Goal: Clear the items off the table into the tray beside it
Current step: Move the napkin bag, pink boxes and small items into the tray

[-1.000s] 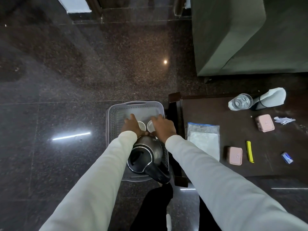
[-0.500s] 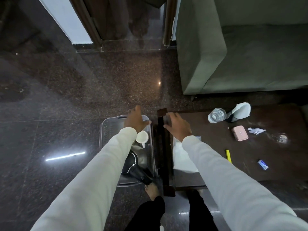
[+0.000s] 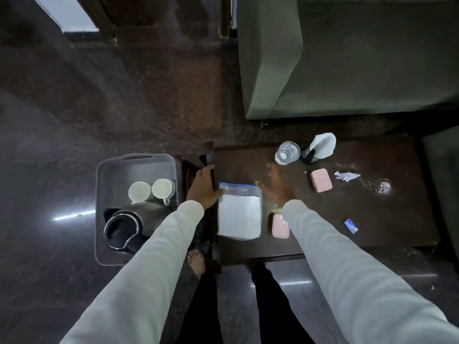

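So the grey tray (image 3: 136, 160) sits on the dark floor right beside the left end of the table (image 3: 372, 227), and it's already got stuff in it: two white cups (image 3: 151, 191) side by side toward the far half, and a black and steel kettle (image 3: 124, 225) in the near half. On the table there's a zip bag (image 3: 239, 213) with a blue seal strip and white contents lying flat near the left edge. The left hand (image 3: 203, 188) is at the table's left edge with its thumb touching the bag's left side, fingers loosely bent, not really gripping anything as far as I can see. The right hand (image 3: 278, 188) is just to the right of the bag with fingers spread out and relaxed, thumb pointing at the bag's top right corner, holding nothing. Other bits on the table: a drinking glass (image 3: 287, 153) near the far edge, a white cloth thing (image 3: 320, 146) on a dark base just beside it, two pink boxes (image 3: 321, 180), a crumpled white wrapper (image 3: 346, 175) and a small blue packet (image 3: 350, 225). Green sofa (image 3: 347, 58) behind it all.
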